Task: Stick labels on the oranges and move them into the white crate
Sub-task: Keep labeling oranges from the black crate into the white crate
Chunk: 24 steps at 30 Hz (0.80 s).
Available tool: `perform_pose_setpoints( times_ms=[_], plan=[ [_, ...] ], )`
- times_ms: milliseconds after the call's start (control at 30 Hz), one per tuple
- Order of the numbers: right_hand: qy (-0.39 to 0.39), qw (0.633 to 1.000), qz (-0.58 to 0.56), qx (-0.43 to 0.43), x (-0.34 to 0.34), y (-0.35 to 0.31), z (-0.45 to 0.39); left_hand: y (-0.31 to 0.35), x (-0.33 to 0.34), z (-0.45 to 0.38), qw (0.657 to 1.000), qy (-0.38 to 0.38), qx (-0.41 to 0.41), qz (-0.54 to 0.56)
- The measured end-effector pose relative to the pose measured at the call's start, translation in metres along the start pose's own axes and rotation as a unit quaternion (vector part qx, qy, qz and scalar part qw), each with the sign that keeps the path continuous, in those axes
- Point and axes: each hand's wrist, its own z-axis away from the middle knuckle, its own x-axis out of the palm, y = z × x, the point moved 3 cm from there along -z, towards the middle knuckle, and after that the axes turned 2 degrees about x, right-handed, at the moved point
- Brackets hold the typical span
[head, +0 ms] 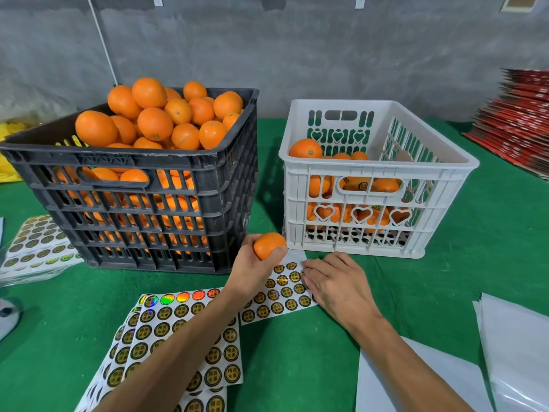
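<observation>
My left hand grips an orange just above the green table, in front of the gap between the two crates. My right hand lies on a sheet of round gold-and-black labels, its fingertips at the sheet's right edge; whether they pinch a label I cannot tell. The black crate at the left is heaped with oranges. The white crate at the right holds several oranges, some with labels showing through the slots.
More label sheets lie under my left forearm, and another stack sits at the far left. White backing papers lie at the lower right. A pile of red flat cartons is at the back right.
</observation>
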Motion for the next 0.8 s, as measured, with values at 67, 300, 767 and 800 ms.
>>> perform_pose_setpoints(
  times_ms=[67, 300, 767, 800],
  plan=[
    [0.007, 1.0, -0.007, -0.026, 0.0, 0.0, 0.001, -0.001, -0.001, -0.001, 1.0, 0.002, -0.001, 0.004],
    [0.008, 0.928, -0.321, 0.191, -0.005, 0.005, -0.004, -0.003, 0.002, 0.001, 0.998, -0.023, 0.037, -0.033],
    [-0.091, 0.864, -0.397, 0.296, 0.005, -0.009, -0.002, 0.006, 0.007, 0.012, 0.984, -0.065, 0.15, -0.063],
    [-0.107, 0.867, -0.388, 0.293, 0.006, -0.011, -0.001, 0.006, 0.007, 0.012, 0.985, -0.062, 0.151, -0.059]
  ],
)
